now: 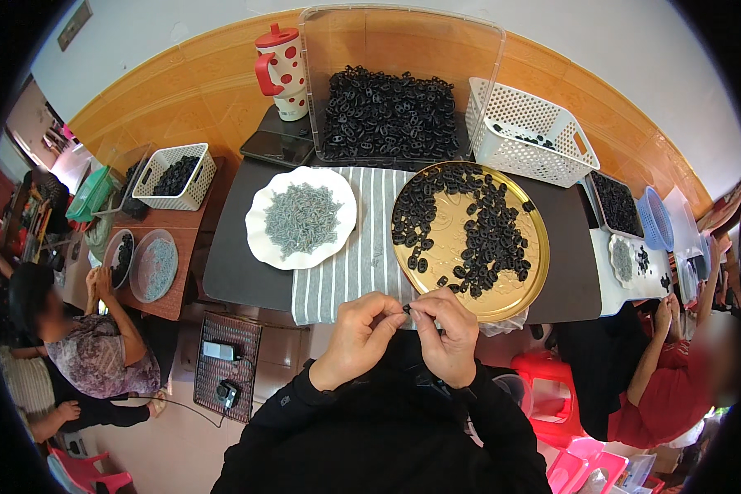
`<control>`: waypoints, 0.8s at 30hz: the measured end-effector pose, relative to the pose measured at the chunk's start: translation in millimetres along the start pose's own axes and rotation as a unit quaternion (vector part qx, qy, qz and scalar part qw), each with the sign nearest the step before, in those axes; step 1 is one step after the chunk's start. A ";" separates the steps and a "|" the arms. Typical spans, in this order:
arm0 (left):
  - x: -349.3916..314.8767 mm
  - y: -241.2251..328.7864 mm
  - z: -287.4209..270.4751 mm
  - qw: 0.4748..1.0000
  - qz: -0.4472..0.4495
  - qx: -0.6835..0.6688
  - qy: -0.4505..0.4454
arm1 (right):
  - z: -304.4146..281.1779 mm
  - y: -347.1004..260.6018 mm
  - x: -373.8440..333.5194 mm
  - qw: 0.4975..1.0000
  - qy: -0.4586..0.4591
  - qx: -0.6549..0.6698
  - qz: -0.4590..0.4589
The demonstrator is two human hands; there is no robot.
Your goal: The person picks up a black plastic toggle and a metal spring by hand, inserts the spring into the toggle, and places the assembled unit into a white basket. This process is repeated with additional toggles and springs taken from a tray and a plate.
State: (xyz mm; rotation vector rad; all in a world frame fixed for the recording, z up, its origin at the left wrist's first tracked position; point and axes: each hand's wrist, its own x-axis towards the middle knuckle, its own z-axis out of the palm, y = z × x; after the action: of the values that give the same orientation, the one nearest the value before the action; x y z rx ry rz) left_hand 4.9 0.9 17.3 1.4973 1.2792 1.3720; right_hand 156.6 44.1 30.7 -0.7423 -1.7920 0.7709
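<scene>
My left hand [359,336] and my right hand [446,334] meet at the table's near edge, thumbs and forefingers pinched together. Between their fingertips is a small black piece [406,309], mostly hidden. Just beyond my right hand lies a round gold tray [443,235] with many small black oval pieces [496,247] that have holes in them. Left of it, a white scalloped plate [258,216] carries a heap of small grey metal parts, which look like screws [303,218]. A grey striped cloth [376,222] is spread under the plate and tray.
At the back stands a clear bin [399,41] of black pieces, beside a white perforated basket [543,165]. A red-spotted tumbler [286,74] and dark flat device [278,148] are at back left. People sit on both sides: a patterned shirt [107,354] left, a red sleeve [659,370] right.
</scene>
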 end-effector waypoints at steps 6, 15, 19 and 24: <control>-2.5 -2.2 1.7 0.999 -0.018 -0.026 -0.001 | -1.6 5.6 -4.7 0.993 -0.010 -0.074 -0.086; 1.0 1.5 -0.4 0.989 -0.101 -0.103 -0.037 | -5.1 8.8 -2.2 0.997 -0.038 -0.027 -0.057; 5.2 5.4 8.0 0.974 -0.113 -0.196 -0.018 | 0.7 7.1 -7.3 0.998 0.021 0.049 0.023; 3.5 5.2 -1.7 0.968 -0.161 -0.178 -0.076 | 4.8 7.5 -10.9 0.992 0.080 0.071 0.061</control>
State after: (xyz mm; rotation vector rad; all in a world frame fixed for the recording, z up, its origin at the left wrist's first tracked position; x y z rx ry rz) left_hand 4.1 2.9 23.4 1.0720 1.0575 1.1742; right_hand 156.4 39.4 17.4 -0.8003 -1.5423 0.8845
